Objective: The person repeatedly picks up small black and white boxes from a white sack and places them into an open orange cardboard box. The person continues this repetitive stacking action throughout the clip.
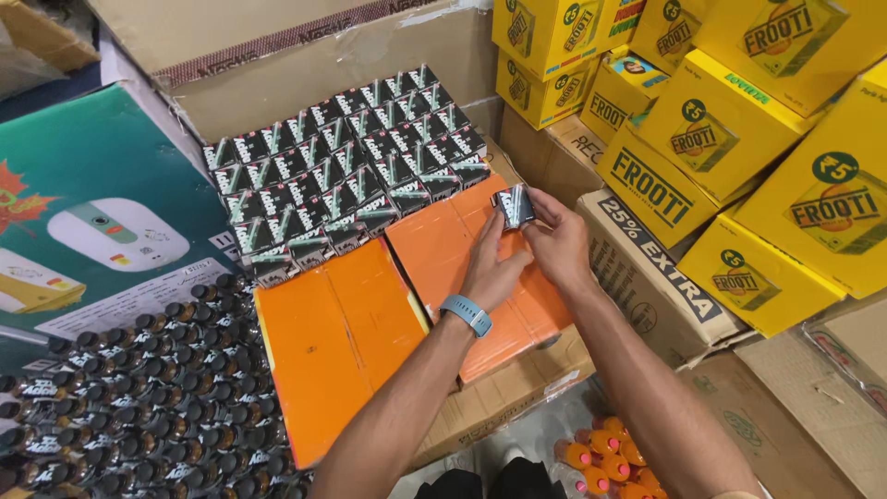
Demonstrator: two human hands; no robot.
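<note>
Both hands [527,254] around one small dark carton [513,205] above orange boxes [443,249].

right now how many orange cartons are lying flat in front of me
2. One orange carton lies at lower centre beside the dark bottles; the other is right of it, under both hands, which hold a small dark pack. More may be hidden beneath.

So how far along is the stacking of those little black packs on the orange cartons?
Several packed rows of small black packs already cover the far end of the orange cartons. Left hand and right hand hold one more pack at the rows' edge. The near orange surface remains bare.
</note>
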